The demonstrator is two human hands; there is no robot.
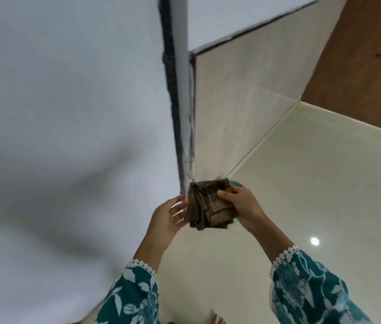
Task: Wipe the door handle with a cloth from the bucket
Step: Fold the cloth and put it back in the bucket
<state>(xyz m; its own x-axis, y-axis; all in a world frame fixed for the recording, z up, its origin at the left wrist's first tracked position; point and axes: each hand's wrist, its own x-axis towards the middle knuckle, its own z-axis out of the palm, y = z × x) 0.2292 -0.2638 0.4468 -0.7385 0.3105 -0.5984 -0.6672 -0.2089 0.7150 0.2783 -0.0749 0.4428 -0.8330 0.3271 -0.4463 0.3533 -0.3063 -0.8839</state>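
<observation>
A folded brown cloth (210,204) is held up in front of me, low in the head view. My right hand (240,203) grips its right side, thumb on top. My left hand (168,216) is beside the cloth's left edge with fingers spread, fingertips at or near the folds. A sliver of a teal bucket (236,183) shows behind the cloth and right hand, mostly hidden. No door handle is in view.
A white wall (68,113) fills the left half, ending at a dark vertical corner edge (173,90). Cream floor tiles (313,183) spread to the right. A brown wooden surface (367,54) stands at the top right. Both arms wear teal floral sleeves.
</observation>
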